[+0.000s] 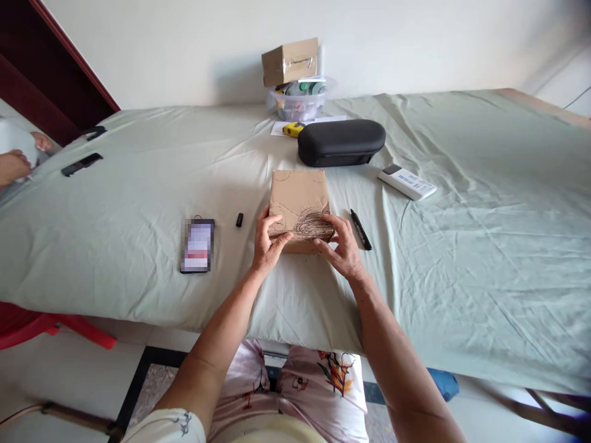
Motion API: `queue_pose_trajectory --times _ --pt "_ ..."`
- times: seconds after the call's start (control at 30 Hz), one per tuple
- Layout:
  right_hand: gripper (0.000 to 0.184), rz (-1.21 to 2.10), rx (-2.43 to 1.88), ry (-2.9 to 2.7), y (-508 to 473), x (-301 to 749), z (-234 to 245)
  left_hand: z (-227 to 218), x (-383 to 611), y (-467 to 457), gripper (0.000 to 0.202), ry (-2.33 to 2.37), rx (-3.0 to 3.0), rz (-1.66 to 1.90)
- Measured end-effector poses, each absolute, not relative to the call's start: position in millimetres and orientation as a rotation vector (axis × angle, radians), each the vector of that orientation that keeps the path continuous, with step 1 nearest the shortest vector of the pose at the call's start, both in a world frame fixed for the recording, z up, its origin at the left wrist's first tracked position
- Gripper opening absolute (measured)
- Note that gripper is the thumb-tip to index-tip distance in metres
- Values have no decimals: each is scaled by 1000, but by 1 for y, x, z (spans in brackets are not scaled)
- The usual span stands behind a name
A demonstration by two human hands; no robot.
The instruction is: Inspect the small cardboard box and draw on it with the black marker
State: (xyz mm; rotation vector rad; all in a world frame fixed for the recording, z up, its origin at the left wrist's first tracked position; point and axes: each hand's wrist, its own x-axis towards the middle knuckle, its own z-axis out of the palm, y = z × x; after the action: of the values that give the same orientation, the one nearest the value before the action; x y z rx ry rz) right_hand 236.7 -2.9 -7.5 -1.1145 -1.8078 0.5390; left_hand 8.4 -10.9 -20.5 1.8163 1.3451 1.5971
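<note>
A flat brown cardboard box (298, 197) lies on the pale green sheet in front of me, with black scribbles over its near end. My left hand (266, 243) grips the box's near left corner, fingers curled over the top. My right hand (341, 246) holds the near right corner, its fingers resting on the scribbled patch. A black marker (361, 229) lies uncapped just right of my right hand. Its small black cap (239, 219) sits left of the box.
A phone (198, 245) lies left of the cap. Behind the box are a black hard case (340, 142), a white remote (407, 182), a yellow tape measure (293, 128), and a plastic tub (299, 103) topped by another carton (290, 61). Another person's hands (18, 161) show at far left.
</note>
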Motion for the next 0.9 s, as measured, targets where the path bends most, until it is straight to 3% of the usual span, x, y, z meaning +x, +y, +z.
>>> queue_pose_trajectory --times 0.27,0.5,0.73,0.9 --pt "42 392 -1190 -1684 -1 222 -14 -24 9 -3 53 1308 1848 1707" --pt "48 460 -1064 -1688 3 229 -20 -25 10 -3 51 1186 1776 1775" --pt "35 292 -1156 -1581 -3 213 -21 -22 11 -1 47 1141 1684 1802" --pt "57 457 -1069 -1575 -1 221 -24 -20 8 2 46 1129 1579 1798"
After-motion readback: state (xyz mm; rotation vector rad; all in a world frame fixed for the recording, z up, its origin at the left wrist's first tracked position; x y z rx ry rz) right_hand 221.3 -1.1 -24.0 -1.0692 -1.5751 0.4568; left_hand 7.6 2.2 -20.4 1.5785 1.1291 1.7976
